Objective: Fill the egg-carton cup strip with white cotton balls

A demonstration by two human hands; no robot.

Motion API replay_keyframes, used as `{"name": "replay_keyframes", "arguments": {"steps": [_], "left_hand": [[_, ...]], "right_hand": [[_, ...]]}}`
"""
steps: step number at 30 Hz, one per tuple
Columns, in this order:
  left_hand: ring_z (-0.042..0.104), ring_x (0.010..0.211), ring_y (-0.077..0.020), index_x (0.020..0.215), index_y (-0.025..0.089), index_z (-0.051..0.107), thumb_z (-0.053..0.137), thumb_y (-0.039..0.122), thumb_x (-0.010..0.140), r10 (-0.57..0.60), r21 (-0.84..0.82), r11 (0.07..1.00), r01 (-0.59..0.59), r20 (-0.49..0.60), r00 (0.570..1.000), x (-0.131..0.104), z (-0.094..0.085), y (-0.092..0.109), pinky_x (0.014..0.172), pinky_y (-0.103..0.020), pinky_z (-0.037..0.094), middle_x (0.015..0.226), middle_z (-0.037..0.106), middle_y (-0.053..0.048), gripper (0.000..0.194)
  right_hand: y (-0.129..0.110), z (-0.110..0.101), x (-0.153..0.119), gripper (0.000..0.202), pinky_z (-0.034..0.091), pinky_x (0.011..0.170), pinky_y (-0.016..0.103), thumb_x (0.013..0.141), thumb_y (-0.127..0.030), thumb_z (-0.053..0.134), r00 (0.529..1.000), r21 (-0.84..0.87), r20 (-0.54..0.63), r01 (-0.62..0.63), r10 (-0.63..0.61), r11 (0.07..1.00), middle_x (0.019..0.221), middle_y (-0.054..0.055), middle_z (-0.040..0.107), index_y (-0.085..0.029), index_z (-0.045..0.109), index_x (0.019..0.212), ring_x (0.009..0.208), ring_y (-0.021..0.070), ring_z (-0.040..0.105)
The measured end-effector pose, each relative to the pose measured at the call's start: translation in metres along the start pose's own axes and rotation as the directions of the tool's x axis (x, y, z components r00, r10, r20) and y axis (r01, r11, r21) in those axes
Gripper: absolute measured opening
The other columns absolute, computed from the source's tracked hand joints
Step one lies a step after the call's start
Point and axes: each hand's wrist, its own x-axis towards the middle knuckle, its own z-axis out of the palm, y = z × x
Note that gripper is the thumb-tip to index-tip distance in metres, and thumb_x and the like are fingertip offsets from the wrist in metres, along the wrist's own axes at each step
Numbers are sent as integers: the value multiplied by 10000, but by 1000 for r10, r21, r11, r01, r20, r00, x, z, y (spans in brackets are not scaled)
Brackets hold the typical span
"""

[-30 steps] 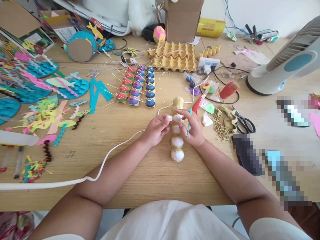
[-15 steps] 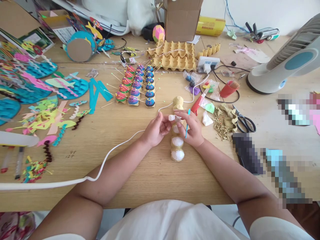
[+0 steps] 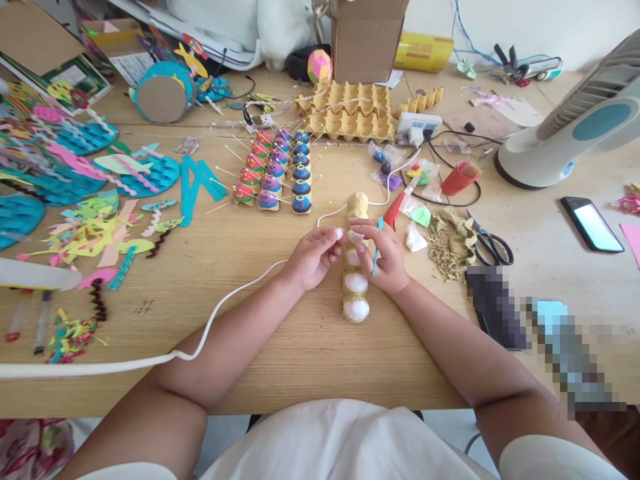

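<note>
In the middle of the table a strip of egg carton (image 3: 357,203) runs away from me. Its nearer bumps are covered in white clay (image 3: 355,283), while the farthest is bare. My left hand (image 3: 313,260), just left of the strip, pinches a small lump of white clay (image 3: 339,233) between thumb and forefinger. A thin blue clay tool (image 3: 375,259) is tucked between the fingers of my right hand (image 3: 389,260). The right fingertips rest over a bump with white on it, partly hiding it.
Painted egg-carton strips (image 3: 270,183) with pins stand beyond my left hand. To the right lie a red-handled knife (image 3: 395,210), a bag of white clay (image 3: 415,238), carton scraps (image 3: 450,233) and black scissors (image 3: 493,247). A white cable (image 3: 220,307) crosses my left forearm.
My left hand has drawn slightly left, away from the right fingers, with its white clay lump. The right hand stays over the strip with the blue tool. The view has shifted slightly.
</note>
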Motion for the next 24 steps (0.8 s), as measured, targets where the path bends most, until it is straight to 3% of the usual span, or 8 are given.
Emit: {"name": "replay_keyframes", "arguments": {"steps": [6,8,10,13,17,24], "left_hand": [[604,593,-50,781,161,719,1157,456,486,29,34,999,-29,-11,999,0,-3,-3,516,-149,441,684,713,39,606],[615,608,-68,792,171,723,1112,549,589,30,31,999,-30,-16,999,1,-3,-4,521,-166,438,692,715,26,579],[640,632,-100,820,182,754,967,715,760,10,15,1000,-9,-21,1000,2,-3,-5,523,-196,440,718,733,-9,577],[679,697,-155,872,196,818,646,910,923,-34,10,999,34,7,999,4,-3,-4,523,-243,426,804,777,-79,737],[631,711,-173,896,208,869,484,979,941,-13,35,999,10,62,998,3,-3,-4,516,-271,361,832,773,-110,863],[573,748,-183,937,204,901,478,981,939,16,96,995,-28,131,991,-1,-3,-8,554,-292,337,912,766,-128,884]], "right_hand": [[-2,-2,1,233,701,1012,543,1096,-326,595,1000,-20,0,4,-4,1000,1372,122,832,-302,714,1295,1214,305,811],[-2,-1,2,225,705,999,538,1100,-327,594,1000,-34,-3,10,-10,999,1366,120,835,-307,716,1287,1204,302,815],[-2,-1,2,234,702,1007,537,1101,-331,602,999,-32,-11,29,-30,999,1355,116,838,-312,714,1306,1210,301,816],[1,0,3,318,693,1036,547,1083,-392,671,998,-12,-20,65,-65,998,1378,117,829,-330,687,1394,1248,314,809],[6,0,3,459,675,1069,600,1011,-544,783,1000,-47,7,12,-11,999,1448,120,805,-346,689,1415,1292,357,793],[5,-3,4,278,665,1044,606,1026,-495,773,998,-119,-58,-25,18,993,1388,119,827,-314,731,1233,1253,356,797]]}}
